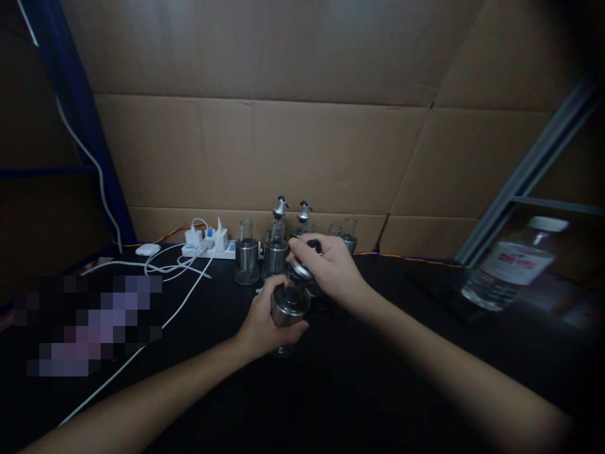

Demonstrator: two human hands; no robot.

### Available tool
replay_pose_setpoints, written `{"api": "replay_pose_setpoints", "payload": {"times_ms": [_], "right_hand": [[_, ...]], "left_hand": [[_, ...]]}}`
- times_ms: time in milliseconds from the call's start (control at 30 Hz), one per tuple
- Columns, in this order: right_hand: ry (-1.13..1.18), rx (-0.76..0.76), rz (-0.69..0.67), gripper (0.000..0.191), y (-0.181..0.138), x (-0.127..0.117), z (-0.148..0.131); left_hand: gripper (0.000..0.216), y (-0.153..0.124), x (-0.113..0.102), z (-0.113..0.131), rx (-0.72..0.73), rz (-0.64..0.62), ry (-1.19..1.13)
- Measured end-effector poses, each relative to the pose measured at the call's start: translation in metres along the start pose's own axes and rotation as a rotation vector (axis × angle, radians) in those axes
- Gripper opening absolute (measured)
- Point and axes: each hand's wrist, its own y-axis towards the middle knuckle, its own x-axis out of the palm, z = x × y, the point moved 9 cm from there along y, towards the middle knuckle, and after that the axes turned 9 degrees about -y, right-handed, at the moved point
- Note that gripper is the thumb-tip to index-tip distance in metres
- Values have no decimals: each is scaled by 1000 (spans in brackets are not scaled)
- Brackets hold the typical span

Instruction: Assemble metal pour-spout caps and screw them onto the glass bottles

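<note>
My left hand (271,321) is wrapped round a glass bottle with a steel band (289,304), tilted a little over the black table. In my right hand (328,265) is a silver pour spout (302,270) with a black top, pinched between thumb and fingers at the bottle's neck. Whether the spout sits inside the neck cannot be made out. Behind my hands stand several similar bottles, among them an open-necked one (246,257). Two at the back carry silver spouts with black levers, a left spout (280,207) and a right spout (304,212).
A white power strip (229,250) with chargers and loose white cables (182,302) lies at the back left, near a small white box (148,250). A large clear water bottle (513,265) stands on the right. Cardboard (265,151) walls the back.
</note>
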Motion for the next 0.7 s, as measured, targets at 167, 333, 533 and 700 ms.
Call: {"api": "replay_pose_setpoints", "payload": {"times_ms": [167, 333, 533, 700], "right_hand": [[-374, -131, -21, 31, 6, 0, -24], [-672, -280, -137, 24, 13, 12, -44], [-528, -219, -206, 28, 16, 12, -35], [-247, -38, -150, 36, 13, 4, -10]], "left_hand": [[46, 2, -1, -4, -29, 15, -74], [44, 4, -1, -5, -46, 16, -92], [46, 2, -1, -2, -37, 26, -66], [48, 1, -1, -4, -40, 14, -45]]}}
